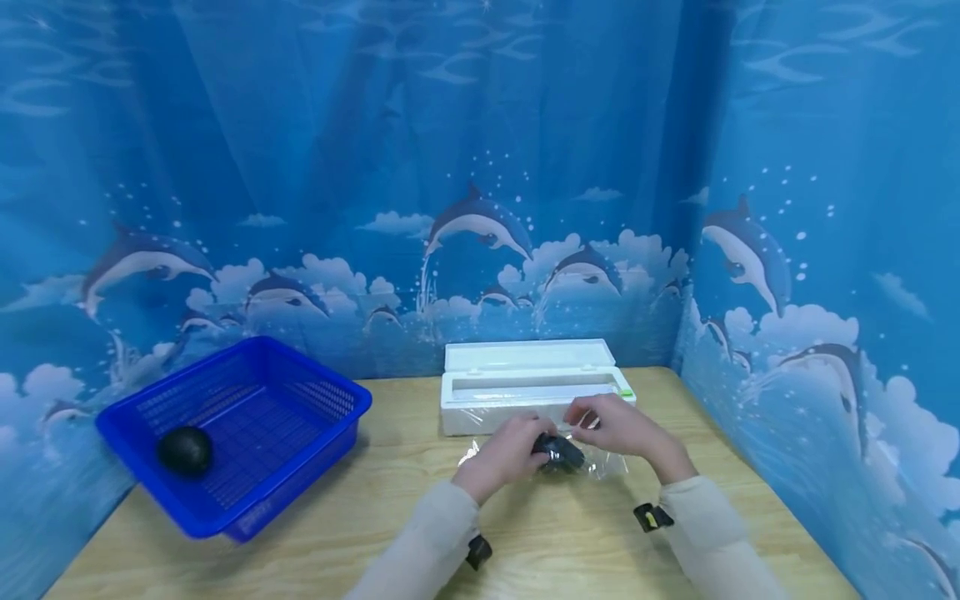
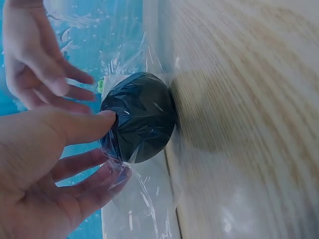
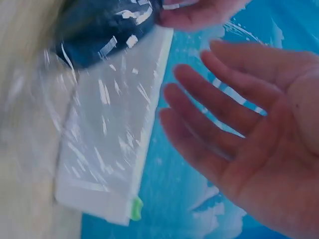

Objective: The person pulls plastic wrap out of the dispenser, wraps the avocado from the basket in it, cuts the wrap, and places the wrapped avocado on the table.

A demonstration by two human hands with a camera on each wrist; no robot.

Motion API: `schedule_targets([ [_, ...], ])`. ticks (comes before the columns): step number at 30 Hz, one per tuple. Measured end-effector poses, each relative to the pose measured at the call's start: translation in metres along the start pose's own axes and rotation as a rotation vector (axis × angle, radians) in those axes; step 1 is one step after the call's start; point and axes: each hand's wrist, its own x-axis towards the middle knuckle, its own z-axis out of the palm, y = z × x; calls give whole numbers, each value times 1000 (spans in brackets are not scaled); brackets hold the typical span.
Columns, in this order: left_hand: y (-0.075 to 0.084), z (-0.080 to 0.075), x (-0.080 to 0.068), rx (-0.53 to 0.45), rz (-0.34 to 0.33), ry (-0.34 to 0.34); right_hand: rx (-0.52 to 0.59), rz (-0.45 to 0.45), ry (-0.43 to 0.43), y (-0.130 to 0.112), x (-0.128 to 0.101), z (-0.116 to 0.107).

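A dark round fruit [image 1: 558,452] wrapped in clear cling film [image 1: 600,465] lies on the wooden table just in front of the white film dispenser box [image 1: 525,387]. My left hand [image 1: 504,454] holds it from the left. In the left wrist view the thumb [image 2: 84,127] presses on the dark fruit [image 2: 142,117] and the fingers lie under the film [image 2: 144,199]. My right hand [image 1: 611,425] hovers just above and to the right of it, holding nothing. The right wrist view shows that hand [image 3: 249,134] with fingers spread and straight, beside the fruit [image 3: 99,30] and box [image 3: 99,164].
A blue plastic basket [image 1: 330,417] stands at the left of the table [image 1: 360,533] with another dark round fruit [image 1: 184,451] inside. The dispenser box lid is raised. Blue dolphin-print curtains close in the back and right sides.
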Motion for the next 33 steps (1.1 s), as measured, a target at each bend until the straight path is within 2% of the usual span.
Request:
schedule_targets([
  [3, 0, 1, -2, -30, -30, -1, 25, -14, -95, 0, 5, 11],
  [7, 0, 1, -4, -87, -83, -6, 45, -21, -142, 5, 9, 20],
  [12, -2, 3, -7, -137, -72, 28, 53, -20, -136, 7, 10, 26],
  [17, -4, 6, -8, -147, -60, 45, 32, -6, -123, 5, 11, 29],
  [22, -4, 6, -9, -165, -89, 28, -7, 38, -104, 1, 10, 30],
  [28, -3, 4, -11, -149, -91, 5, -5, 105, -92, -2, 9, 32],
  [33, -3, 4, -13, -152, -126, -7, -9, 107, -91, 0, 8, 36],
])
